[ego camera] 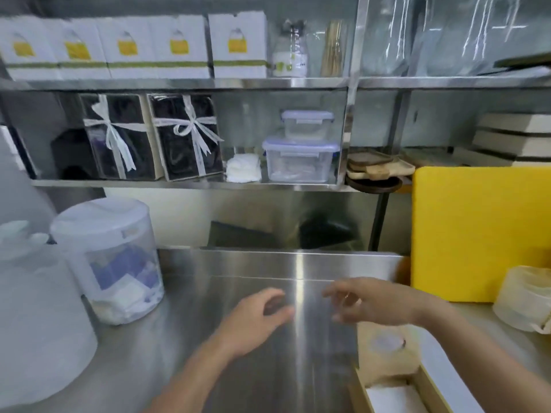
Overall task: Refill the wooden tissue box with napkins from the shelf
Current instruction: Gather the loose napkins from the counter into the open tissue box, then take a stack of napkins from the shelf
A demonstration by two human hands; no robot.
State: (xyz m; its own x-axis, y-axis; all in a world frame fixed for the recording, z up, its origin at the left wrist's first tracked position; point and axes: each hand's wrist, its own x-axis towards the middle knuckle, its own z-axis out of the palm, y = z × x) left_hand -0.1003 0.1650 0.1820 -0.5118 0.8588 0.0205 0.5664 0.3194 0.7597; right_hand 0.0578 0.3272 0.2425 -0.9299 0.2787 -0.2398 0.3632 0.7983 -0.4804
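The wooden tissue box (pixel 429 389) lies open at the bottom right of the steel counter, with white napkins inside. Its wooden lid (pixel 387 362), with an oval hole, leans at the box's far end. A white stack of napkins (pixel 243 168) sits on the lower shelf, left of the clear containers. My left hand (pixel 256 317) hovers over the counter, fingers loosely curled and empty. My right hand (pixel 366 302) hangs just above the lid, fingers spread, holding nothing. Both hands are blurred.
A lidded clear jar (pixel 110 257) with packets stands at the left beside a large white container (pixel 38 323). A yellow cutting board (pixel 480 234) leans at the right with a paper roll (pixel 524 299) in front. Clear lidded containers (pixel 301 158) and ribboned black packages (pixel 185 135) fill the lower shelf.
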